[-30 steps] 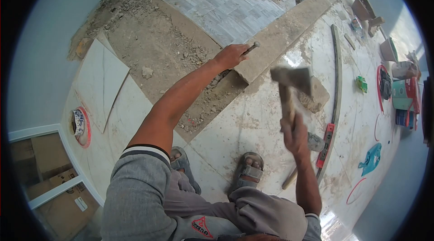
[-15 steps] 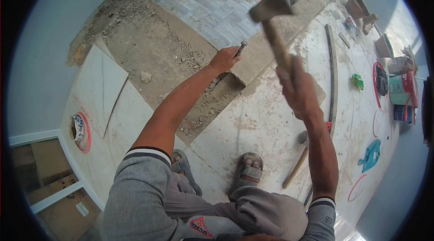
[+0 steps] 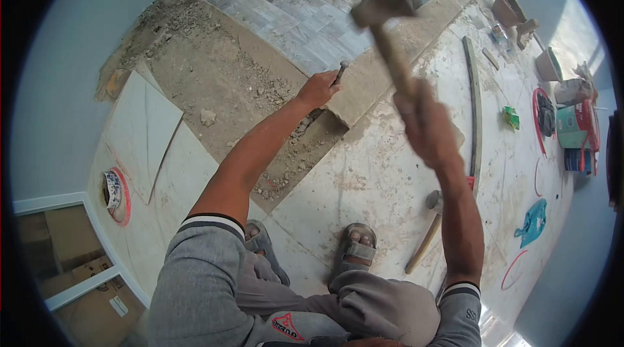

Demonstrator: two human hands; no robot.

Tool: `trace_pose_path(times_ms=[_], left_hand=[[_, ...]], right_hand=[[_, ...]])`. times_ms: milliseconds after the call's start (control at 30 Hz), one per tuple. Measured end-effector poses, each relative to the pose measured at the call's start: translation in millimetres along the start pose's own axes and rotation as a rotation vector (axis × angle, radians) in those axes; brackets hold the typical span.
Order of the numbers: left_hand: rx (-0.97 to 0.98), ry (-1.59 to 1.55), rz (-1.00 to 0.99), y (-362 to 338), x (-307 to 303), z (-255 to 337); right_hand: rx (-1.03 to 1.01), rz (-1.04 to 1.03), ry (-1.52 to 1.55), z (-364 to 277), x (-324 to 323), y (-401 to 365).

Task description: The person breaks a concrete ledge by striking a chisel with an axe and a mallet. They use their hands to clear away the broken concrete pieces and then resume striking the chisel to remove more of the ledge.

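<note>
Up it comes! The hammer (image 3: pixel 387 2), lower over the tiled floor (image 3: pixel 338 181) 1 second ago, is now raised high, the right hand's (image 3: pixel 429 129) grip wrapped round its handle. The left hand (image 3: pixel 316 90) has barely shifted, its grip closed on a metal rod (image 3: pixel 341 72), likely a chisel, beside the concrete ledge (image 3: pixel 370 77), lower end hidden. Hammer and rod stand apart: seemingly the lifted part of a stroke.

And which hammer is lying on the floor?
The hammer seen between the right sandal and right forearm, on the pale floor. No hand holds it; the other hammer is up in the air, gripped by the right hand.
</note>
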State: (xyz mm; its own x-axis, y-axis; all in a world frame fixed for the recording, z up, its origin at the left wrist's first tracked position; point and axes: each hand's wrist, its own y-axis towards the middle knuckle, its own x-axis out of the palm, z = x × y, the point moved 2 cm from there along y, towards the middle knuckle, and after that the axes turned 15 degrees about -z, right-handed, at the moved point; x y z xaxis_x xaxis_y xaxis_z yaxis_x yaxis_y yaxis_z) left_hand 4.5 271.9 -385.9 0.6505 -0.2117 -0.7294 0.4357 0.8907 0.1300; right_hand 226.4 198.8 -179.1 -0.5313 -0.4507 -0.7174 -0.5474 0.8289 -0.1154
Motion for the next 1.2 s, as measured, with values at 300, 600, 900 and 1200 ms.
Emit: trace_pose_path(times_ms=[300,600,900,1200], left_hand=[[-0.014,0.010,-0.005,-6,4,-3],[-0.053,-0.073,-0.024,-4,4,-3],[0.030,0.050,0.066,-7,6,-7],[-0.075,-0.058,-0.035,-8,0,3]], right_hand=[[0.142,-0.195,-0.084,56,44,18],[-0.608,0.549,0.437,-42,-52,7],[0.065,-0.176,-0.063,39,29,14],[-0.632,0.538,0.391,-5,-34,18]])
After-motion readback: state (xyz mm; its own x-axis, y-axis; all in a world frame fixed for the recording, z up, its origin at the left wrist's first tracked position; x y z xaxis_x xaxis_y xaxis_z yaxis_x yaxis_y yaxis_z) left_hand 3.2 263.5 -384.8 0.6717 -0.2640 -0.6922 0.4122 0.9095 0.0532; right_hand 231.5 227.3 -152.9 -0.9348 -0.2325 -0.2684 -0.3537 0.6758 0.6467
